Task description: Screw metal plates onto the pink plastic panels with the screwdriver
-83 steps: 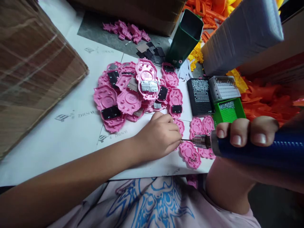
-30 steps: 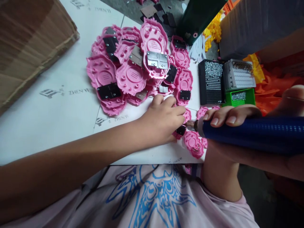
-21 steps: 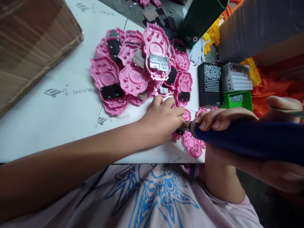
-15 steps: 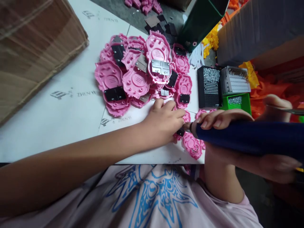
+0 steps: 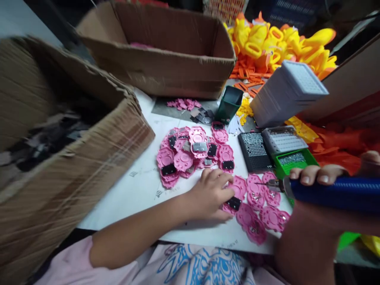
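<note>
My left hand [image 5: 212, 194] grips the left edge of a pink plastic casing [image 5: 239, 185] on the table, fingers curled over its side. A black battery cover [image 5: 234, 203] sits across the casing's lower part. My right hand [image 5: 322, 175] is wrapped round a blue electric screwdriver [image 5: 335, 194], held level. Its thin bit points left, above other pink casings [image 5: 255, 192] and apart from the one in my left hand. Small metal parts lie in several of these casings. Beyond my left hand is a pile of pink casings [image 5: 182, 160] with black or grey covers.
A black screw tray [image 5: 257, 154], a white tray [image 5: 285, 139] and a green bin [image 5: 313, 157] of screws stand at the right. Behind are a dark green container [image 5: 230, 103], a grey stack [image 5: 282, 97] and a cardboard box [image 5: 166, 75]. Another box [image 5: 118, 138] fills the left.
The screwdriver has drawn back to the right, its bit off the black cover. My left hand stays on the same casing. The view has tilted up, showing more of the background.
</note>
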`<state>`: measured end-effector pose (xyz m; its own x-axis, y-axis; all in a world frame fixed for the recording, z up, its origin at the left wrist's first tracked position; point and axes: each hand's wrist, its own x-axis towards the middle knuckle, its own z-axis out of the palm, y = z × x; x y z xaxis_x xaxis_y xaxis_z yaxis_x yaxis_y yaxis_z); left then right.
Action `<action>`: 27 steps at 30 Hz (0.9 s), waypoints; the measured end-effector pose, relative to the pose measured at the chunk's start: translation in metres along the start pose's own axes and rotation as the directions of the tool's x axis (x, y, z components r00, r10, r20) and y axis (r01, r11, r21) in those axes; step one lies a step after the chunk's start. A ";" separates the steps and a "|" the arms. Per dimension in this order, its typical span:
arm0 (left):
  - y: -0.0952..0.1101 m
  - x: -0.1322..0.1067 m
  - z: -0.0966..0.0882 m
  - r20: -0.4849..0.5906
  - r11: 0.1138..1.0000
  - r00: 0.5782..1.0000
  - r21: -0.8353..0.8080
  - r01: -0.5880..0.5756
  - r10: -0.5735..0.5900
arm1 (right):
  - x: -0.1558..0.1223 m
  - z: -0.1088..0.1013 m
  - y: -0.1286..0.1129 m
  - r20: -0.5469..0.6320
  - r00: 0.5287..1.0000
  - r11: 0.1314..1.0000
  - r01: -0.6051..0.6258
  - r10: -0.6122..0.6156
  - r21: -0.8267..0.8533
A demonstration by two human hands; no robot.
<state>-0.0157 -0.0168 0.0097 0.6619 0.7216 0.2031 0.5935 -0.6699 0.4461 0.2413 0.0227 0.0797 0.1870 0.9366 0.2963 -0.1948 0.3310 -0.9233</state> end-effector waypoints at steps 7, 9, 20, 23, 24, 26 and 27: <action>-0.004 0.009 -0.036 -0.170 0.947 0.978 0.278 0.163 -0.119 | -0.007 0.010 0.012 -0.027 0.996 0.985 0.084 -0.081 0.149; -0.008 0.017 -0.047 -0.134 0.917 0.983 0.362 0.170 -0.129 | -0.005 0.010 0.011 -0.061 0.997 0.983 0.066 -0.057 0.170; -0.024 0.050 -0.070 0.028 0.828 0.945 0.490 0.271 -0.325 | -0.003 0.018 0.014 0.113 0.991 0.952 0.028 -0.065 0.305; -0.030 0.050 -0.082 -0.015 0.856 0.945 0.419 0.302 -0.326 | -0.003 0.018 0.018 0.127 0.989 0.944 0.027 -0.073 0.329; -0.038 0.053 -0.090 -0.058 0.857 0.936 0.385 0.343 -0.348 | -0.002 0.018 0.019 0.130 0.989 0.941 0.025 -0.073 0.338; -0.061 0.063 -0.108 -0.160 0.819 0.886 0.339 0.463 -0.434 | -0.001 0.019 0.023 0.126 0.990 0.934 0.012 -0.061 0.357; -0.075 0.071 -0.117 -0.191 0.785 0.858 0.346 0.514 -0.477 | -0.001 0.019 0.024 0.118 0.992 0.931 0.007 -0.054 0.365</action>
<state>-0.0671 0.1051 0.0922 0.1967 0.9721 0.1281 0.9646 -0.2153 0.1526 0.2181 0.0323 0.0619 0.0826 0.9244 0.3723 -0.5314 0.3569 -0.7683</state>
